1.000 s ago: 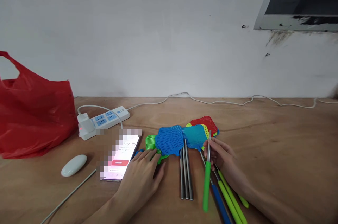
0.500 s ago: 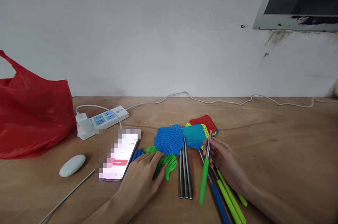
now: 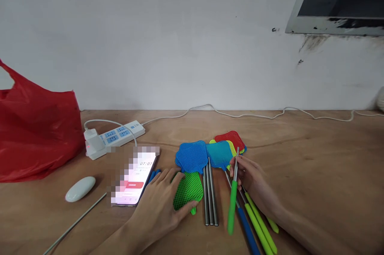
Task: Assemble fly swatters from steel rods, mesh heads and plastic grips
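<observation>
My left hand (image 3: pixel 162 197) holds a green mesh fly swatter head (image 3: pixel 189 191) by its edges at the table, fingers at the upper left and thumb beside its short stub. My right hand (image 3: pixel 246 171) is closed around the metal rod of a green fly swatter handle (image 3: pixel 232 207), whose bare rod end points up and away. Between the hands lie several bare metal rods (image 3: pixel 211 199) side by side. Blue swatter heads (image 3: pixel 192 155) lie just beyond them. Under my right hand are swatter handles with blue (image 3: pixel 248 229) and yellow-green (image 3: pixel 259 227) grips.
A teal swatter head (image 3: pixel 219 153) overlaps yellow and red (image 3: pixel 231 139) ones. Left of my left hand lie a lit phone (image 3: pixel 136 179), blue grips (image 3: pixel 154 175), a white mouse-shaped object (image 3: pixel 80 189), a power strip (image 3: pixel 120 138) and a red plastic bag (image 3: pixel 39 131). A cable (image 3: pixel 240 116) runs along the wall.
The green swatter head has turned and moved slightly right and up under my left hand, whose thumb has spread toward its stub. My right hand holds the green handle almost still.
</observation>
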`<state>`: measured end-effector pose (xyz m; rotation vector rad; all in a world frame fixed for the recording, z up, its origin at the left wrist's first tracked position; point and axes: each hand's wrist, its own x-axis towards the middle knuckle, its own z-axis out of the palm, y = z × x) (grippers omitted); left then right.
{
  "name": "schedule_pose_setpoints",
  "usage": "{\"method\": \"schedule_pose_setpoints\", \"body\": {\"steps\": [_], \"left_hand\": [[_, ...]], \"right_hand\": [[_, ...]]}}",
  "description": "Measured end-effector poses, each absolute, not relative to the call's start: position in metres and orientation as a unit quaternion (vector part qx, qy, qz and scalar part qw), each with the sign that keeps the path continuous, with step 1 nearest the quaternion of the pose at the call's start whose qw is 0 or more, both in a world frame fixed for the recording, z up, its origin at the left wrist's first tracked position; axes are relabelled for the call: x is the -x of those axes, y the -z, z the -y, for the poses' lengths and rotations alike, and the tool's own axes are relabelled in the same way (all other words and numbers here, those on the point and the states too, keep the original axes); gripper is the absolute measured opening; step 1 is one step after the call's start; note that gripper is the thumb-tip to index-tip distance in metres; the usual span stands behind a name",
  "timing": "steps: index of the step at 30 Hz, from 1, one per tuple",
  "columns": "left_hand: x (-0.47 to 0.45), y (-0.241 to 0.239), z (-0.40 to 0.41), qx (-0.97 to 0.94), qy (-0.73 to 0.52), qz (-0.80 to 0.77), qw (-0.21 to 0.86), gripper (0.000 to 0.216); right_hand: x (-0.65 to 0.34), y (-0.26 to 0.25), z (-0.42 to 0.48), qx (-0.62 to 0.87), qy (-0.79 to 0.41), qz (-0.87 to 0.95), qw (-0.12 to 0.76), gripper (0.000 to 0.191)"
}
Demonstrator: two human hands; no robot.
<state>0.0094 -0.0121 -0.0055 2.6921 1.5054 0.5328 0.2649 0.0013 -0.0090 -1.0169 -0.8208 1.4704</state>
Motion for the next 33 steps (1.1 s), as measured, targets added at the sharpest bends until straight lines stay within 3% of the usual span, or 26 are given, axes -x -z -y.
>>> {"method": "schedule_pose_setpoints", "body": {"steps": [7, 19, 23, 25, 29, 33], "left_hand": [[-0.006, 0.012, 0.011, -0.854, -0.197, -0.48, 0.044, 0.069], [-0.01, 0.008, 0.012, -0.821, -0.149, -0.528, 0.161, 0.073], [-0.011, 0.003, 0.014, -0.822, -0.148, -0.518, 0.184, 0.063], [-0.011, -0.002, 0.017, -0.829, -0.151, -0.509, 0.179, 0.061], [-0.009, 0.0, 0.021, -0.852, -0.14, -0.483, 0.145, 0.084], [-0.004, 0.016, 0.019, -0.867, -0.169, -0.452, 0.126, 0.086]], "right_hand": [[-0.266, 0.01, 0.0, 0.425, -0.626, 0.353, 0.55, 0.032], [-0.264, 0.008, 0.0, 0.433, -0.622, 0.358, 0.546, 0.033], [-0.264, 0.009, -0.002, 0.431, -0.621, 0.357, 0.549, 0.033], [-0.265, 0.009, -0.003, 0.432, -0.617, 0.359, 0.552, 0.034], [-0.266, 0.01, -0.003, 0.439, -0.613, 0.36, 0.55, 0.035], [-0.267, 0.01, -0.003, 0.433, -0.612, 0.362, 0.554, 0.035]]}}
